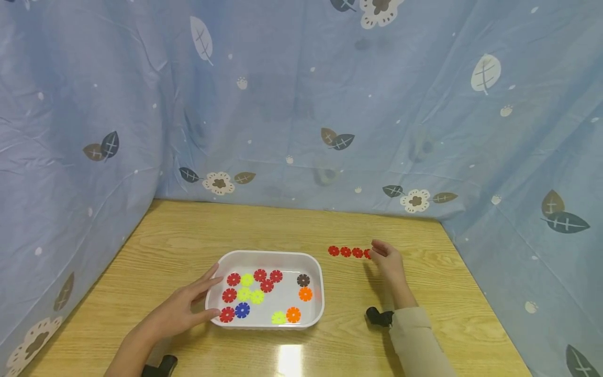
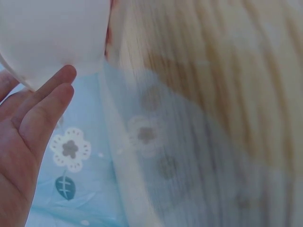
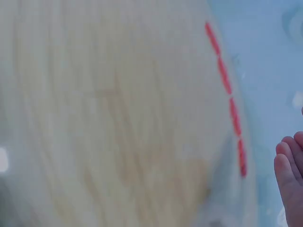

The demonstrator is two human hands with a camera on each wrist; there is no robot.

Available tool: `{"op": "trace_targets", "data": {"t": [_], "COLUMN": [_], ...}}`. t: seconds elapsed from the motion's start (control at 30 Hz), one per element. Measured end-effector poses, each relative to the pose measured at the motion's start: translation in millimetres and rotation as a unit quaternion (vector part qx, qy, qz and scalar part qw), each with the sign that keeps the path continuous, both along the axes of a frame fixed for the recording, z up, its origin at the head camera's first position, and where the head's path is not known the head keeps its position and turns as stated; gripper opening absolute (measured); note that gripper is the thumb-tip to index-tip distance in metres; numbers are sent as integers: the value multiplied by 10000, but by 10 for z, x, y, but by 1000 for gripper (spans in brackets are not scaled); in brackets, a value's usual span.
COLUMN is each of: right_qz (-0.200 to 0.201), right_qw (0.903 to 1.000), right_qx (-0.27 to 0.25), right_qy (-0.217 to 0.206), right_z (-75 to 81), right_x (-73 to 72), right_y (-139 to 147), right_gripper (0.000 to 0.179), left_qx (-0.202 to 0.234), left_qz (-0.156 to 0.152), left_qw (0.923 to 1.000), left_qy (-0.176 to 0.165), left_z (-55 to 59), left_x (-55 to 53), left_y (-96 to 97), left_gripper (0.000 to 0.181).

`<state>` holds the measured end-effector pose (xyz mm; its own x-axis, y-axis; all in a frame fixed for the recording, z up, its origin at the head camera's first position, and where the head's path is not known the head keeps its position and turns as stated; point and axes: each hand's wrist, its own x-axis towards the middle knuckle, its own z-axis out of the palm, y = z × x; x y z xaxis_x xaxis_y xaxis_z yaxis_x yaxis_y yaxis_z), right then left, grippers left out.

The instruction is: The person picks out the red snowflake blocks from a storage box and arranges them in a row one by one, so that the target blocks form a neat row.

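A white plastic tray (image 1: 313,319) holds several flat notched discs, flower-like in outline: red discs (image 1: 267,285), yellow-green discs (image 1: 244,294), orange discs (image 1: 305,294), one blue disc (image 1: 242,310) and one brown disc (image 1: 303,280). My left hand (image 1: 176,313) spans the tray's left end, its extended fingers and thumb at the rim. Right of the tray, several red discs form a straight row (image 1: 346,252) on the table. My right hand (image 1: 391,266) hovers at the row's right end, overlapping the last disc, fingers loosely extended. The right wrist view shows that hand's fingers (image 3: 286,165) apart from the row.
The wooden table (image 1: 264,220) is enclosed by a blue patterned curtain (image 1: 301,104) at the back and both sides. Black wrist devices (image 1: 379,317) sit by both wrists. A bright reflection lies on the table in front of the tray.
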<state>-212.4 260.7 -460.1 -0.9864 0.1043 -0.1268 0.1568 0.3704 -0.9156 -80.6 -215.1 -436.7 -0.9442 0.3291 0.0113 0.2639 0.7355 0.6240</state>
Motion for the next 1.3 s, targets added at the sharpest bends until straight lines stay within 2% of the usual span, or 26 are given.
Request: {"op": "trace_targets", "data": {"t": [0.2, 0.3, 0.5, 0.7, 0.97, 1.13, 1.3], "right_qz": [489, 735, 1131, 1449, 2096, 2333, 2460], "right_qw": [9973, 9948, 9860, 9761, 9623, 9568, 9551], "right_qx": [-198, -227, -652, -1063, -1356, -1457, -1453], "right_qy": [505, 669, 1035, 1224, 1083, 941, 786], "right_z": [137, 193, 282, 319, 303, 325, 318], "right_x": [138, 236, 405, 539, 651, 654, 627], "right_y": [-275, -445, -764, -1043, -1341, -1488, -1625], "right_gripper": [44, 42, 41, 41, 45, 45, 46], "left_qx": [19, 45, 17, 13, 1, 17, 14], "left_qz": [15, -27, -93, -29, -70, -85, -102], "left_qw": [10000, 10000, 9997, 9999, 9997, 9995, 9997], "left_qy": [-53, 28, 207, 146, 213, 288, 219], "left_z": [-13, -21, -20, 1, 8, 18, 18], "left_x": [-5, 3, -2, -6, 17, 17, 14], "left_y": [-13, -10, -7, -2, 18, 14, 11], "left_gripper": [68, 67, 65, 66, 65, 65, 65]}}
